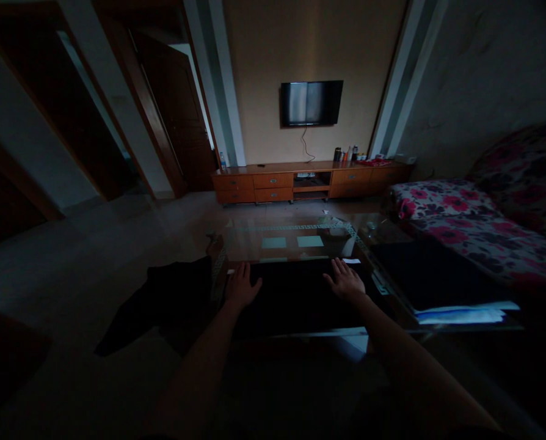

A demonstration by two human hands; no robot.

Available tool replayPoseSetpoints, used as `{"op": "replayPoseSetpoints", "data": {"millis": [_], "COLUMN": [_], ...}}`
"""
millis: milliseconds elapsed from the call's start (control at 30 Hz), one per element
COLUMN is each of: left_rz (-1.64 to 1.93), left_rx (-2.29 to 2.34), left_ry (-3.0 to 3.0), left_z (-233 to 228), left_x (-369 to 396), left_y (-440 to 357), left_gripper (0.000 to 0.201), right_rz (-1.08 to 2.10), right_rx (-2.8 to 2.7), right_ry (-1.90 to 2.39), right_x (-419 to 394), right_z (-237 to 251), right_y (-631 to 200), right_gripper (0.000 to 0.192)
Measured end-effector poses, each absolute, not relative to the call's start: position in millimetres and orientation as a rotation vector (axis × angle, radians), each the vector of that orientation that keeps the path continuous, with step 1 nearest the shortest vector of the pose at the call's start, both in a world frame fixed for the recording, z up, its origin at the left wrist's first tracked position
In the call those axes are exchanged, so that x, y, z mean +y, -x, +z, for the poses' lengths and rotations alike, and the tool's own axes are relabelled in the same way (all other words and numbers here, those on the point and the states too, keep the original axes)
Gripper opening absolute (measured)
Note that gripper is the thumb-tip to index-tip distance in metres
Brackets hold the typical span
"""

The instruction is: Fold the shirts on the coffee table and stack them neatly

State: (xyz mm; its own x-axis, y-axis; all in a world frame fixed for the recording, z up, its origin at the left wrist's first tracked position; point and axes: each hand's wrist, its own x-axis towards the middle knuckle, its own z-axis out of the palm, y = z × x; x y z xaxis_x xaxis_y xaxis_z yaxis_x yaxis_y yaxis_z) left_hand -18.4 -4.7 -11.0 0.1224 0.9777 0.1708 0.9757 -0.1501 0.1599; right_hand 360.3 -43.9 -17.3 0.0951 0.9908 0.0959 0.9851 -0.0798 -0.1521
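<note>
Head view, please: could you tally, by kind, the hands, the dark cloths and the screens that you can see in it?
Hands: 2, the left hand and the right hand, both flat on the dark cloth spread on the glass table.
Dark cloths: 2, that one and another hanging off the table's left end.
Screens: 1, the wall television.
Total: 5.

A television [311, 102] hangs on the far wall above a long wooden cabinet [310, 180] carrying bottles [345, 154]. A floral sofa [479, 220] stands at the right. Papers [460, 314] lie near it, and a dark doorway [181, 116] opens at the left.
</note>
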Motion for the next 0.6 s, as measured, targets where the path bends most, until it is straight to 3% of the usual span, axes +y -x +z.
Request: {"op": "replayPoseSetpoints", "data": {"millis": [400,500,600], "left_rz": [0.362,0.446,0.546], "left_rx": [2.039,2.177,2.03], "left_ry": [-2.39,-2.424,-2.609], "left_z": [-9,2,12], "left_x": [-6,-12,-23], "left_y": [26,16,-3], "left_gripper": [0.068,0.065,0.057], "right_rz": [-0.013,-0.154,-0.273], "right_rx": [-1.922,-1.85,-1.865], "right_ry": [2.272,2.301,2.267], "right_x": [-45,-48,-54], "right_z": [-19,-14,-5], "right_y": [-362,-354,-334], "right_gripper": [0.075,0.071,0.066]}}
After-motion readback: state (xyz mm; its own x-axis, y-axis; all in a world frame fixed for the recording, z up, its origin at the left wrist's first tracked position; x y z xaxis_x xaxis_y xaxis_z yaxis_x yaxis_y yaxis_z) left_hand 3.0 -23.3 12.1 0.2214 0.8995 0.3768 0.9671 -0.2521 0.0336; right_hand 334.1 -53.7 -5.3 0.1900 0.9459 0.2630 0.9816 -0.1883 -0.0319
